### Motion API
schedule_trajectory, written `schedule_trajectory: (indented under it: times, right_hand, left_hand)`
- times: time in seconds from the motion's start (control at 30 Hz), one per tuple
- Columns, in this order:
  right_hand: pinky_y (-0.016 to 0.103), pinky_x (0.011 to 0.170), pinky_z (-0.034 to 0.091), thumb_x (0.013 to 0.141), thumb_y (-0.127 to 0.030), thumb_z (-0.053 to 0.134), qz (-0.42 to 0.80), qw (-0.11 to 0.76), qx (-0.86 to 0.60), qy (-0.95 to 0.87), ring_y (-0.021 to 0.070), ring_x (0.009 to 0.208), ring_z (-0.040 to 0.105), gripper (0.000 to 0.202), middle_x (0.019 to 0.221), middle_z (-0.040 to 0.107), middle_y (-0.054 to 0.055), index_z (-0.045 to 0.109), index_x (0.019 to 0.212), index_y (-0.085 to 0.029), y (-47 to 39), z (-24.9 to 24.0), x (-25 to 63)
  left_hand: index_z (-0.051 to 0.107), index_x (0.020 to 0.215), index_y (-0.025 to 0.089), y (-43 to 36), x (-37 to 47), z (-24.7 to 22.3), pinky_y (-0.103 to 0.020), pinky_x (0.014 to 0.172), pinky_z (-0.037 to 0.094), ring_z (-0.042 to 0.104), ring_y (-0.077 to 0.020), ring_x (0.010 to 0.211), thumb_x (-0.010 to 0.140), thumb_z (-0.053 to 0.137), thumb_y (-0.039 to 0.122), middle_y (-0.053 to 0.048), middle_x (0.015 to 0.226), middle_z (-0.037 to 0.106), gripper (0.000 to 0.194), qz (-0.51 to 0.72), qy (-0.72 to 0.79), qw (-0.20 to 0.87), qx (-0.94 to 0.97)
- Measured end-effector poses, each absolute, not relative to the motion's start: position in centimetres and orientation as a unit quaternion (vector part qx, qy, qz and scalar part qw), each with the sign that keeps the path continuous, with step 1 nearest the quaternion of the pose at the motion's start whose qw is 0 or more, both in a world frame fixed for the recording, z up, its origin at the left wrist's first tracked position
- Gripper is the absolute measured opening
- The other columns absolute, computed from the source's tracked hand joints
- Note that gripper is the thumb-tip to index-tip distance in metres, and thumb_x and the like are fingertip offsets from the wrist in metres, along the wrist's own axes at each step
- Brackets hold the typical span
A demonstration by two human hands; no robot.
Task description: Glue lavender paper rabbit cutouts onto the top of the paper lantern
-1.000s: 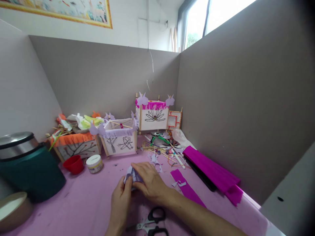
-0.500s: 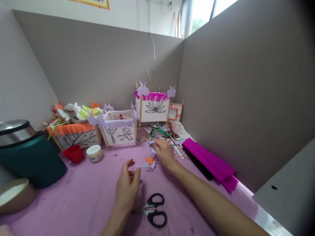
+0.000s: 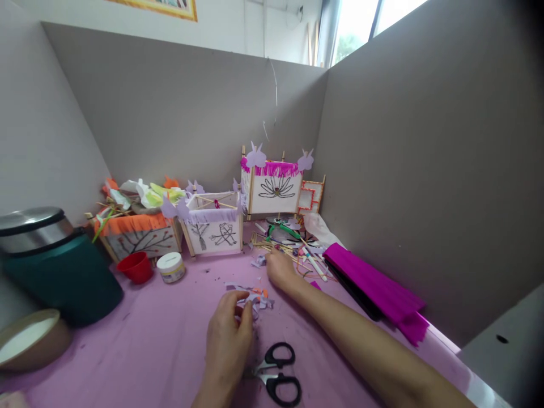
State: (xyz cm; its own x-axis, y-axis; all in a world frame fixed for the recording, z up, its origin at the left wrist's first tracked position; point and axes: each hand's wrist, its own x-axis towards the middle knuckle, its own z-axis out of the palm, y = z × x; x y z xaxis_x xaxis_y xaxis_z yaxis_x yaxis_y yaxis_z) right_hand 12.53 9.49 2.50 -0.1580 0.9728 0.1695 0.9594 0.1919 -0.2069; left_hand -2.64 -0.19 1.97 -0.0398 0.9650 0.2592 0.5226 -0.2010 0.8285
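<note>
My right hand (image 3: 280, 268) reaches over the purple cloth, its fingers curled beside a small lilac scrap (image 3: 259, 261) and thin wooden sticks (image 3: 272, 243); its fingertips are partly hidden. Nearer to me, my left hand (image 3: 232, 328) has its fingers apart and curved, with nothing seen in them. Just past its fingertips lies a small heap of lilac and orange paper scraps (image 3: 260, 300). Black-handled scissors (image 3: 278, 371) rest on the cloth to the right of my left hand, their blades partly hidden behind it.
Decorated paper boxes (image 3: 215, 229) and a taller one (image 3: 274, 192) stand at the back. On the left are a red cup (image 3: 136, 267), a white jar (image 3: 171, 267), a green tumbler (image 3: 63, 272) and a bowl (image 3: 34, 340). Magenta paper (image 3: 374, 286) lies at the right, with a marker (image 3: 315, 265).
A lilac scrap by my right hand now lies on the cloth, and more scraps show in the nearer heap. My right hand has lowered. The whole view has shifted slightly.
</note>
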Motion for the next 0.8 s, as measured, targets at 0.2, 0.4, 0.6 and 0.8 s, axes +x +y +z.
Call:
schedule_trajectory:
  times: [0.2, 0.4, 0.6, 0.8]
  right_hand:
    - [0.023, 0.080, 0.042, 0.089, -0.018, 0.050, 0.034, 0.138, -0.587, -0.797, 0.0179, 0.098, 0.062, 0.026, 0.104, 0.069, 0.007, 0.070, 0.104, -0.020, 10.7, 2.9, 12.3]
    - [0.022, 0.075, 0.044, 0.083, -0.020, 0.060, 0.055, 0.119, -0.569, -0.812, 0.0173, 0.089, 0.064, 0.017, 0.096, 0.071, 0.005, 0.073, 0.093, -0.021, 11.0, 2.4, 10.5]
    - [0.035, 0.084, 0.049, 0.096, -0.028, 0.050, 0.021, 0.128, -0.636, -0.761, 0.0210, 0.099, 0.062, 0.023, 0.109, 0.065, 0.009, 0.063, 0.110, -0.015, 14.6, 3.6, 11.2]
    - [0.043, 0.089, 0.049, 0.093, -0.033, 0.057, 0.026, 0.106, -0.627, -0.772, 0.0222, 0.102, 0.060, 0.026, 0.113, 0.061, 0.009, 0.060, 0.110, -0.013, 15.0, 2.7, 10.4]
  left_hand:
    - [0.065, 0.092, 0.021, -0.3, -2.6, 1.9, -0.031, 0.062, 0.050, 0.063, -0.0180, 0.066, 0.083, 0.048, 0.036, -0.006, 0.088, 0.068, 0.024, 0.443, 0.564, 0.253, 0.649]
    - [0.066, 0.090, 0.022, -0.2, -2.9, 2.0, -0.032, 0.063, 0.049, 0.063, -0.0190, 0.066, 0.082, 0.050, 0.037, -0.005, 0.085, 0.068, 0.023, 0.450, 0.578, 0.247, 0.635]
    - [0.066, 0.091, 0.021, 0.0, -3.3, 2.2, -0.032, 0.063, 0.049, 0.063, -0.0210, 0.068, 0.080, 0.051, 0.043, -0.006, 0.081, 0.068, 0.029, 0.475, 0.603, 0.253, 0.589]
    - [0.067, 0.090, 0.021, 0.7, -4.3, 2.3, -0.032, 0.064, 0.047, 0.061, -0.0209, 0.065, 0.078, 0.049, 0.039, -0.005, 0.078, 0.068, 0.028, 0.441, 0.656, 0.226, 0.570]
